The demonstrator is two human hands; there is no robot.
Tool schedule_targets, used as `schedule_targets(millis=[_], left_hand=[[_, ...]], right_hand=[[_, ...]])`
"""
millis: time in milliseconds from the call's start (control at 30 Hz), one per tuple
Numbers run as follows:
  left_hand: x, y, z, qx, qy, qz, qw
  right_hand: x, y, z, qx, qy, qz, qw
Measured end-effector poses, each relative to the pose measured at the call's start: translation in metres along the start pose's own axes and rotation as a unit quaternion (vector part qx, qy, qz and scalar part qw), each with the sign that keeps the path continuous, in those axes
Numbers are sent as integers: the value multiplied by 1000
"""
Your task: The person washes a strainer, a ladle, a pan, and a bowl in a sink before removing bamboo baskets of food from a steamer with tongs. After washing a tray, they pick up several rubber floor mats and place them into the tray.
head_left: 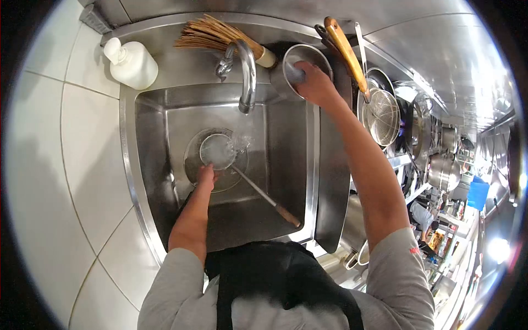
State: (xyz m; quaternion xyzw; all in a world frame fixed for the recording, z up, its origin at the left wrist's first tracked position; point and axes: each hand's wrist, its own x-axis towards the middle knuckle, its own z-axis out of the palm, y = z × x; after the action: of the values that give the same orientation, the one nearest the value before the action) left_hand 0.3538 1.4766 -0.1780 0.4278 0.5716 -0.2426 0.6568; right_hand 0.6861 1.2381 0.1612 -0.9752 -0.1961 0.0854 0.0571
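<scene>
My left hand [207,177] is closed on the near rim of a small round bowl [217,151] low in the steel sink [236,220]. Water falls from the curved faucet [248,82] beside the bowl. A ladle with a wooden handle [287,215] lies slanting across the sink, its head end near the bowl. At the sink's back right corner, my right hand [313,82] reaches into a metal pot [279,82], its fingers around a pale, greyish scrubber [293,73].
A white pump bottle [133,65] stands at the back left and a bamboo brush [220,38] lies behind the faucet. Strainers [381,117] and long handles [346,47] are on the right. Farther right are pots [443,170] and a person [422,217].
</scene>
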Motion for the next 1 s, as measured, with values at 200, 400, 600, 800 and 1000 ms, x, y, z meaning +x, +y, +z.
schedule_targets(millis=[200, 400, 600, 800, 1000], left_hand=[[37, 3, 13, 68, 121, 56, 989], [-61, 72, 10, 388, 260, 470, 749], [-131, 99, -57, 210, 200, 387, 876], [-204, 50, -53, -24, -64, 162, 985], [-289, 40, -11, -52, -184, 122, 974]], right_hand=[[30, 0, 21, -48, -33, 28, 998], [7, -36, -1, 19, 155, 89, 984], [-105, -118, -43, 84, 265, 15, 961], [-185, -181, 38, 185, 23, 24, 982], [-201, -215, 104, 194, -51, 45, 979]])
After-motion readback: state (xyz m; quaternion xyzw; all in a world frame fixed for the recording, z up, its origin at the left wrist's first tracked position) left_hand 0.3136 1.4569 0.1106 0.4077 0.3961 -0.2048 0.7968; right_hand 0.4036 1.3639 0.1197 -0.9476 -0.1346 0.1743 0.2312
